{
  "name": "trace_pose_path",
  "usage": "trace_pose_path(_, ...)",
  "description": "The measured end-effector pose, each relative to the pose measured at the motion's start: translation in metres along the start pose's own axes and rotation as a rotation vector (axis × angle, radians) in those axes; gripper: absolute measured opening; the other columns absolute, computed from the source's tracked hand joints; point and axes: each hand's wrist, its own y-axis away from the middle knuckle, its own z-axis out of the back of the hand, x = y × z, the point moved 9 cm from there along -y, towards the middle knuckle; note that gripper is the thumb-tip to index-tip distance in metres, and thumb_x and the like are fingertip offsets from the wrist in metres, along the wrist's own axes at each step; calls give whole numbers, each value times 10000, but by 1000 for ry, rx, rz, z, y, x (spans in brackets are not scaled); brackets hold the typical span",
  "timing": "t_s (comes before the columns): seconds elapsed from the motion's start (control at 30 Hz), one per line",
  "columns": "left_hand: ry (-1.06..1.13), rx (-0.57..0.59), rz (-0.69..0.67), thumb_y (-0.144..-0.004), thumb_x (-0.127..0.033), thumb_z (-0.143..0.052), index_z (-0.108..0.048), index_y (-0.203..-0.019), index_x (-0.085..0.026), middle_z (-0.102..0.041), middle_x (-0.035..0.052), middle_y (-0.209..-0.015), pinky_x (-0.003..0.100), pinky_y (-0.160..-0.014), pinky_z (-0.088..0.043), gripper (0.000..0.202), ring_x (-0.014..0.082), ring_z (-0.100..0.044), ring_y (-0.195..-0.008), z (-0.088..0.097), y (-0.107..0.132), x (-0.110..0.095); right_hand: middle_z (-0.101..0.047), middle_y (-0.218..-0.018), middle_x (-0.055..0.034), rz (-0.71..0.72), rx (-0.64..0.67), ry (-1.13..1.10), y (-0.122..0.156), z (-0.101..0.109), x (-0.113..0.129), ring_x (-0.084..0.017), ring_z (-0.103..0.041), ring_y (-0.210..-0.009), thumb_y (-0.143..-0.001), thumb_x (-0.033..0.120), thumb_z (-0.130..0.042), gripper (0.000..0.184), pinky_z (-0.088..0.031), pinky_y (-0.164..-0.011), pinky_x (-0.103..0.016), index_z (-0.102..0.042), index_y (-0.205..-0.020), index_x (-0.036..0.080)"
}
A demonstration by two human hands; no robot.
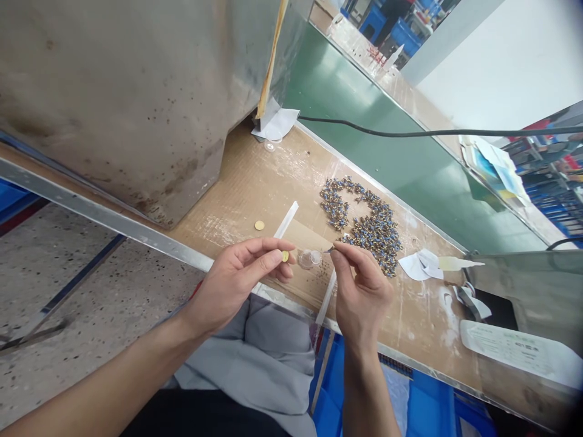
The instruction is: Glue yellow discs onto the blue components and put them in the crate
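Observation:
Between the thumb and fingertips of my left hand (257, 258) is a small round yellow disc (285, 256). My right hand (362, 285) is closed in a pinch, and a tiny dark piece (330, 249) pokes out from its fingertips toward the left; its exact kind is too small to tell. On the cardboard-covered bench between both hands sits a small clear round dish (308, 259). Behind my right hand spreads a pile of small brass-coloured parts with blue bits (371, 233). A second yellow disc (259, 225) lies flat beyond my left hand.
A large stained metal housing (136, 109) stands at the left. Along the back runs a green panel (355, 109), crossed by a black cable (387, 133). To the right lie a nozzle bottle (455, 263), paper scraps (416, 267) and a white labelled bottle (519, 352).

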Motion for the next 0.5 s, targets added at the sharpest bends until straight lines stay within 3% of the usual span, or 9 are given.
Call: trace_pose_path(0.5, -2, -5, 1, -1066, -410, -888, -934, -1187, -230, -873, 65, -1000, 325, -928, -666, 221, 211, -809, -948, -1, -1, -2, -884, -1101, -64, -60, 51, -37, 2, -7, -1, -234, -816, -1019, -1079, 334, -796, 143, -657, -905, -378, -912, -1113, 258)
